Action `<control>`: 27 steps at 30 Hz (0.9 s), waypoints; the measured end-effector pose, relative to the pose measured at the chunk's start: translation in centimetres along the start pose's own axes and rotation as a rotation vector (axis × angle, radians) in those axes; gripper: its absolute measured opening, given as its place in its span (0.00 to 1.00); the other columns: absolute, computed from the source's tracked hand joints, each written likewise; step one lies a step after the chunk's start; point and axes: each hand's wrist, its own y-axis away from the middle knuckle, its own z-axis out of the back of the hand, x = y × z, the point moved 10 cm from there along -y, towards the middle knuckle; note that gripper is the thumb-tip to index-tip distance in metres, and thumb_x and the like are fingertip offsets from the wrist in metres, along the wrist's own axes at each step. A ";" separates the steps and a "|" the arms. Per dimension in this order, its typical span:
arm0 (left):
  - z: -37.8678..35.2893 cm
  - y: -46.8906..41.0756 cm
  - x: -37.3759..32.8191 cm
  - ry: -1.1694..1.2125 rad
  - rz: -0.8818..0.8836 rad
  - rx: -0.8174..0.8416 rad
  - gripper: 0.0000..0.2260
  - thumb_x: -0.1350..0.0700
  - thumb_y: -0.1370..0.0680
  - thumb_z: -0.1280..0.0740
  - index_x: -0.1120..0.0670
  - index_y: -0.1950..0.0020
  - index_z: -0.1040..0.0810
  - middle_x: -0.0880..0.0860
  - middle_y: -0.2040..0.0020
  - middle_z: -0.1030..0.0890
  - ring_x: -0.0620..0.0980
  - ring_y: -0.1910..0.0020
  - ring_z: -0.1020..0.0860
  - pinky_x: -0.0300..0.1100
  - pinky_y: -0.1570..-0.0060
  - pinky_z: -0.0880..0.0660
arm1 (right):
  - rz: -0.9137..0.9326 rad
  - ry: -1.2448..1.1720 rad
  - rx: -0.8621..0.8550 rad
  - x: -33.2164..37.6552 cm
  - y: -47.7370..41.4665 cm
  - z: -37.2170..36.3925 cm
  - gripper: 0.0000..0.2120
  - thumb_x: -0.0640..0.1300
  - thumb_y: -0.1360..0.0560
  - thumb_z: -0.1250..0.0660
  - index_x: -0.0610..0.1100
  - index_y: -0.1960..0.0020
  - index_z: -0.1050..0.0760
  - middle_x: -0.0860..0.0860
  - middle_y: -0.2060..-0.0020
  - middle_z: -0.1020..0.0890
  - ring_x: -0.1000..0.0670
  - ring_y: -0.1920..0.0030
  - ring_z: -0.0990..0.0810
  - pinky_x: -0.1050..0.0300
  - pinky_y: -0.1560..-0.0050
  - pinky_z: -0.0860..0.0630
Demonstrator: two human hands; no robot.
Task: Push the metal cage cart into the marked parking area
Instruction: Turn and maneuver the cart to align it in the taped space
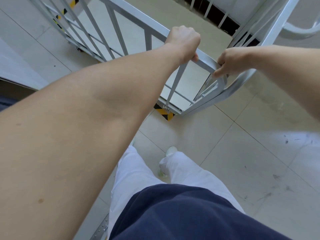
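The metal cage cart (133, 16) is a silver frame of bars and rails, seen from above in the upper half of the head view. My left hand (183, 42) is clenched over its top rail. My right hand (230, 61) grips the same rail at the near right corner, next to a curved tube. Yellow and black floor tape (163, 112) shows under the cart's near bottom edge, and more of it (65, 12) shows through the bars at the upper left.
Pale floor tiles (242, 153) spread to the right and below. My legs in white trousers (181, 167) stand just behind the cart. A second silver frame (297, 30) is at the upper right. A dark ledge (13, 87) lies at the left.
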 end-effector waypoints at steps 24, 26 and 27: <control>0.0 0.0 -0.7 -0.198 -0.121 -0.019 0.11 0.51 0.19 0.38 0.51 0.41 0.20 0.61 0.44 0.20 0.63 0.46 0.22 0.45 0.57 0.34 | -0.008 -0.021 -0.065 -0.3 0.4 -0.3 0.21 0.57 0.25 0.34 0.37 0.55 0.23 0.46 0.69 0.27 0.43 0.62 0.27 0.55 0.63 0.33; 0.1 0.1 -0.6 -0.166 -0.127 -0.013 0.15 0.47 0.21 0.38 0.54 0.43 0.20 0.61 0.45 0.20 0.63 0.47 0.22 0.46 0.58 0.34 | -0.037 -0.029 -0.075 -0.5 0.5 -0.5 0.20 0.56 0.25 0.34 0.37 0.53 0.23 0.46 0.68 0.27 0.42 0.61 0.26 0.55 0.62 0.32; 0.0 0.1 -0.5 -0.148 -0.142 -0.013 0.16 0.46 0.21 0.38 0.55 0.43 0.20 0.62 0.46 0.20 0.63 0.47 0.22 0.46 0.58 0.34 | -0.052 -0.045 -0.089 -0.6 0.6 -0.6 0.20 0.55 0.25 0.33 0.37 0.52 0.23 0.45 0.66 0.26 0.42 0.60 0.26 0.55 0.60 0.31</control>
